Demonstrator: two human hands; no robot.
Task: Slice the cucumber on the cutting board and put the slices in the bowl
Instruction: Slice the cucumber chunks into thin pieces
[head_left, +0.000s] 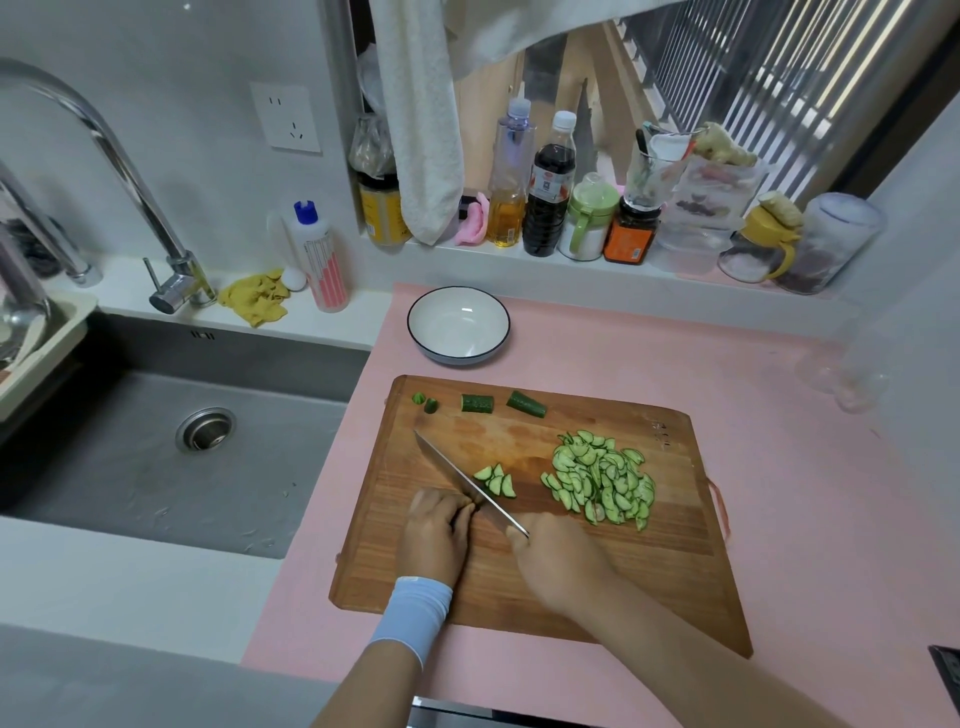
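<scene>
On the wooden cutting board (519, 571) my right hand (558, 558) grips the handle of a knife (457, 475) whose blade points up and left. My left hand (436, 530), fingers curled, holds down a cucumber piece hidden under it, right against the blade. A few fresh half-round slices (496, 480) lie just right of the blade. A large pile of slices (602, 480) sits on the board's right half. Two cucumber chunks (477, 404) (525, 404) and two end bits (425, 402) lie along the board's far edge. The white bowl (498, 317) stands empty behind the board.
A steel sink (182, 441) with a tap lies to the left. Bottles and jars (550, 192) line the window ledge behind the pink counter mat (805, 467). A dish-soap bottle (319, 257) and yellow cloth (254, 296) sit by the tap.
</scene>
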